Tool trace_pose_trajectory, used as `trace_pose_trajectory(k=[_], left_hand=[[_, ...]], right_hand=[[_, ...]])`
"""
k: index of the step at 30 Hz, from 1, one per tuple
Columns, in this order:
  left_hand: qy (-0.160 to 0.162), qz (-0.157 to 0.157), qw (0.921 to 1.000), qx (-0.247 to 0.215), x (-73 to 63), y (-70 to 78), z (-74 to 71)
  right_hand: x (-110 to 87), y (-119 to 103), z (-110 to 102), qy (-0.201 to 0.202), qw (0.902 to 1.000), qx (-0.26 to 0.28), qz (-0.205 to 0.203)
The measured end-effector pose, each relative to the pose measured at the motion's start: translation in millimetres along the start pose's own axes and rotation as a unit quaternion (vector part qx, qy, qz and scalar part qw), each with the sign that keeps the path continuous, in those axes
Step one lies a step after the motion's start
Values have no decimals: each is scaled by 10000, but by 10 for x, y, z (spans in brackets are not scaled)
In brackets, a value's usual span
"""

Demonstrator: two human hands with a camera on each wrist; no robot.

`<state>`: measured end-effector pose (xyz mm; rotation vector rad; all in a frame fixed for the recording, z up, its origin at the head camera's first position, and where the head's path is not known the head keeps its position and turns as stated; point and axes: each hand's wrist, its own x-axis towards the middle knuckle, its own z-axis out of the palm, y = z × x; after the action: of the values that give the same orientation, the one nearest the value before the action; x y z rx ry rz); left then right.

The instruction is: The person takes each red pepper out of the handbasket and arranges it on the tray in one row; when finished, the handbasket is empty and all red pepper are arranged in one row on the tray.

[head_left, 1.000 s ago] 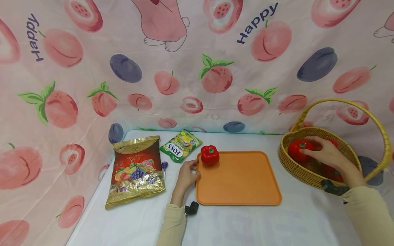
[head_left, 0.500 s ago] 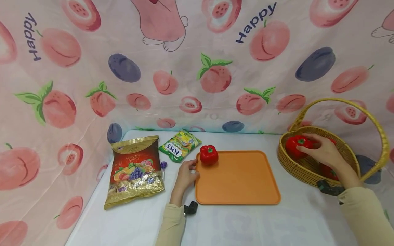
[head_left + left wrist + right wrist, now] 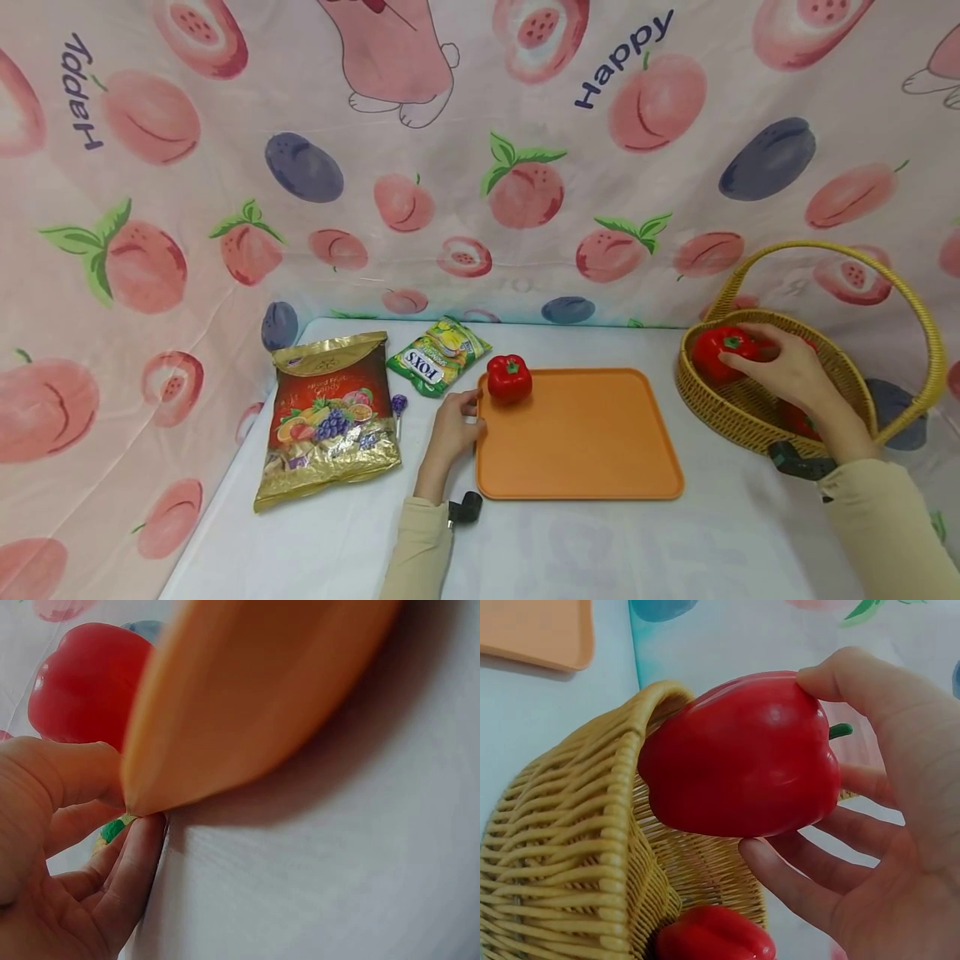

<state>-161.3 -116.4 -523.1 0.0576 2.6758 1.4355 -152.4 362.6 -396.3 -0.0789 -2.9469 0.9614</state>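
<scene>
My right hand [image 3: 787, 367] grips a red bell pepper [image 3: 717, 352] at the left rim of a yellow wicker basket [image 3: 720, 417]. In the right wrist view the thumb lies on top of this bell pepper [image 3: 742, 757] and fingertips sit beneath it, beside its green stem. Lower in the basket shows another red bell pepper [image 3: 716, 935]. My left hand [image 3: 452, 429] pinches the left edge of an orange tray [image 3: 581, 442]; the left wrist view has thumb and fingers at the tray's rim [image 3: 139, 780]. One more red bell pepper [image 3: 510, 379] stands in the tray's far left corner.
Left of the tray lie a large red and gold candy bag [image 3: 330, 421], a small green and yellow FOX'S bag [image 3: 440, 356] and a purple lollipop [image 3: 399, 404]. The basket's tall handle [image 3: 900, 287] arches over its opening. A fruit-printed cloth [image 3: 465, 167] hangs behind the white table.
My right hand has shifted the gripped bell pepper slightly left and up, toward the basket's left rim. The left hand holds its place at the tray.
</scene>
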Motion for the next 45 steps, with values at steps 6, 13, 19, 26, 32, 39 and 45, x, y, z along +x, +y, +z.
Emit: trace_pose_trajectory(k=[6,13,19,26,32,39,45], left_hand=[[-13,92,10000,7,-5,3,-10],[15,32,10000,-24,-4,-5,0],[3,134,9999,-11,-6,-10,-4],[10,143,9999,-2,-8,-12,-4],[17,115,9999,-1,-10,-14,0],[3,93,10000,19,-14,-15,-3],[-17,156,9999,19,-15,-4,-13]], right_hand=[[-12,-77,-16,187,9998,-12,-101],[-9,-145,-29,329,9993,-60,-190],[-32,-179,-20,344,9993,-9,-176],[-50,-232,13,438,9988,137,-193],[-31,-300,33,403,9986,289,-192],[-13,-396,105,392,9982,417,-197],[7,-483,182,375,9977,541,-174]])
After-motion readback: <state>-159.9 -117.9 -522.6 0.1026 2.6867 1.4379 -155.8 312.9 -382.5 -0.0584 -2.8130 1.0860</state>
